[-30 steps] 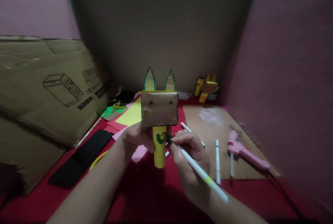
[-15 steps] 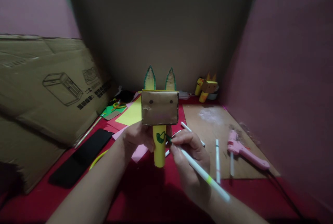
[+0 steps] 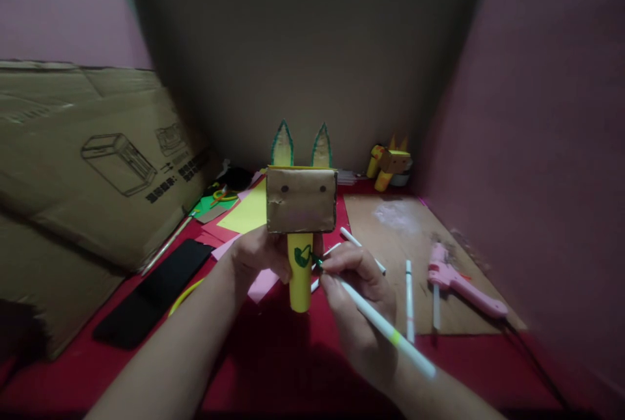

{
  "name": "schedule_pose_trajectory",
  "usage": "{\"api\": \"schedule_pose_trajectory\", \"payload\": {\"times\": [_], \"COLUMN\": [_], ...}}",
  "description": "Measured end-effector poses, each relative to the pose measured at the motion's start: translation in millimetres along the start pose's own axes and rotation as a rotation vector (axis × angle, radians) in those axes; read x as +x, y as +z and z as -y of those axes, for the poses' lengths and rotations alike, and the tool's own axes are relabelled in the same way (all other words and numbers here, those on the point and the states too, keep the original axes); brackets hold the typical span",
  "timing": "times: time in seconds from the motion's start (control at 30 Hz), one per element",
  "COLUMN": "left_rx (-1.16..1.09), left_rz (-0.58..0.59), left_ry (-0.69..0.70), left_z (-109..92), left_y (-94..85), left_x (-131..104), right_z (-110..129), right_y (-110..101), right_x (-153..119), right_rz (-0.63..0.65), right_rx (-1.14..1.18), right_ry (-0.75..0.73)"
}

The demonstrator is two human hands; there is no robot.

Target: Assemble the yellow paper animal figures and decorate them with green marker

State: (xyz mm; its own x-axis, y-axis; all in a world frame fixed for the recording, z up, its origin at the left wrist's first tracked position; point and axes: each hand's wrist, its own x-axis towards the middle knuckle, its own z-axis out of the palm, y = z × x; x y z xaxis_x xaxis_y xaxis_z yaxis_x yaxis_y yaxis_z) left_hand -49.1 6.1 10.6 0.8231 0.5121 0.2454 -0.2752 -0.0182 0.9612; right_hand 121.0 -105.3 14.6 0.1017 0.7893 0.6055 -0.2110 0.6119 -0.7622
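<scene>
A cardboard figure (image 3: 301,202) is held upright at the middle, with a box head, two dark eye dots, two pointed ears edged in green and a yellow tube body (image 3: 299,290). Fingers of my left hand (image 3: 266,254) are wrapped round the tube from the left and behind, partly hidden by it. A partly filled green heart shape shows on the tube's front. In my right hand (image 3: 361,303) is a white marker (image 3: 381,322) with a yellow-green band, pinched near its green tip. That tip is at the heart's right side; whether it touches is too small to tell.
A black phone (image 3: 153,293) and coloured paper (image 3: 247,211) lie at left, beside a large cardboard sheet (image 3: 58,146). At right, a pink glue gun (image 3: 459,286) and white markers (image 3: 409,299) rest on a brown board (image 3: 366,211). Another figure (image 3: 393,161) stands at the back.
The green heart's outline looks slightly altered around its inner yellow patch. Both hands keep their hold, and the whole view has shifted very slightly.
</scene>
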Motion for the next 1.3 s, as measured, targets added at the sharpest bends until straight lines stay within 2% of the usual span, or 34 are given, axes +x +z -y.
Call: {"api": "schedule_pose_trajectory", "payload": {"times": [0.37, 0.6, 0.97, 1.3], "left_rx": [0.006, 0.015, 0.032, 0.051], "left_rz": [0.011, 0.034, 0.033, 0.041], "left_ry": [0.029, -0.002, 0.043, 0.017], "left_z": [1.2, -2.7, -0.2, -1.9], "left_y": [0.1, 0.3, 1.0, 0.9], "left_x": [0.3, 1.5, 1.2, 1.3], "right_z": [-2.6, -4.2, -4.6, -5.2], "right_y": [0.0, -1.3, -2.5, -3.6], "right_x": [-1.5, -1.1, -2.6, -3.4], "right_rz": [0.006, 0.018, 0.04, 0.056], "right_rx": [0.042, 0.062, 0.137, 0.139], "right_ry": [-0.013, -0.007, 0.041, 0.035]}}
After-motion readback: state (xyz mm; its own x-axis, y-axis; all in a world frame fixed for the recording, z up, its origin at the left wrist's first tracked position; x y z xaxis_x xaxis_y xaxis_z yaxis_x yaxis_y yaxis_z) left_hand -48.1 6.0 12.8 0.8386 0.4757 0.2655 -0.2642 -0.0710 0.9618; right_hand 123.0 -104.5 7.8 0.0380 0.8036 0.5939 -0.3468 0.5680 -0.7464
